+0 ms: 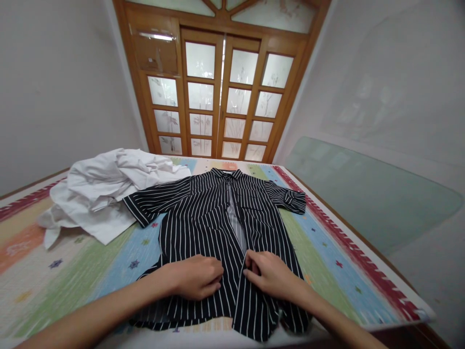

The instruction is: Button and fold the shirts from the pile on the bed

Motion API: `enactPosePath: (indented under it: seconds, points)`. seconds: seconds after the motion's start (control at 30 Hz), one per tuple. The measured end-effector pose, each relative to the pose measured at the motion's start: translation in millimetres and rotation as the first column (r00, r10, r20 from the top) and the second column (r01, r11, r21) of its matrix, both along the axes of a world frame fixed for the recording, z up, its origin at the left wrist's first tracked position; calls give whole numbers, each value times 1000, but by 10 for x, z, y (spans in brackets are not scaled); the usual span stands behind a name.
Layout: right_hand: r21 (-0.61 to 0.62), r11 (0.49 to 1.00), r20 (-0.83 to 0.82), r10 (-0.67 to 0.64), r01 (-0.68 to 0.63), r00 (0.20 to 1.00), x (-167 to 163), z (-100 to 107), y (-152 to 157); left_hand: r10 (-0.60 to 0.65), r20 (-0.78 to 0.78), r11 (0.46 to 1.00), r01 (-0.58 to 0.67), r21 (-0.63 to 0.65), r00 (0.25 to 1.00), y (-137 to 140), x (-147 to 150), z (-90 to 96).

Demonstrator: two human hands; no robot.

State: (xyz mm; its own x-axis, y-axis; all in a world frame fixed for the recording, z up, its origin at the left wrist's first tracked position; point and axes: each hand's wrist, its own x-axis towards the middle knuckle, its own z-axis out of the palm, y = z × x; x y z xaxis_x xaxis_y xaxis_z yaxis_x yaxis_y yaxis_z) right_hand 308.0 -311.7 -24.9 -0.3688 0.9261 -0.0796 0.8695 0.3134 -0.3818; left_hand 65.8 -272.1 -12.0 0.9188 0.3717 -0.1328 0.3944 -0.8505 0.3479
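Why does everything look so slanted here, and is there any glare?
In the head view, the walls and doors lean, probably from a very wide lens; a bright streak glares near the top of the brown panel at upper left; the striped shirt shows clear lines.

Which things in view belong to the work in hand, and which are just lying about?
In the work:
striped shirt, lying front up
left hand, on the shirt
right hand, at its front edge
patterned cover, beneath the shirt

Lying about:
crumpled white cloth, by one sleeve
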Motion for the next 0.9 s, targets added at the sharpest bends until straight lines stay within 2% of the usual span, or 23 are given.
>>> enactPosePath:
  seconds: [0.2,0.27,0.33,0.43,0.57,0.63,0.73,0.8,0.9]
  points:
    - [104,966,38,-241,236,970,59,10,414,-148,59,988,150,-41,987,37,32,-18]
    - [106,958,60,-273,266,960,42,8,527,-145,67,988,149,-49,987,76,71,-20]
    - [99,963,67,-257,250,964,18,4,618,-86,84,995,90,-49,993,150,130,-20]
    - [94,971,34,-222,218,975,-5,-8,725,105,170,994,-98,-51,980,340,259,-37]
    - [123,965,-103,-219,231,970,28,-21,813,335,295,940,-297,-167,895,665,487,-100]
    - [138,969,-205,-175,205,963,70,-22,821,486,302,862,-394,-319,820,809,606,-132]
    - [91,986,-315,-104,139,944,161,-18,789,710,212,656,-522,-545,671,972,762,-174]
    - [69,988,-312,-111,139,944,253,-18,743,789,161,544,-553,-631,593,1056,839,-211]
    - [127,971,-217,-173,203,961,461,-27,636,845,139,442,-526,-727,517,1161,899,-280]
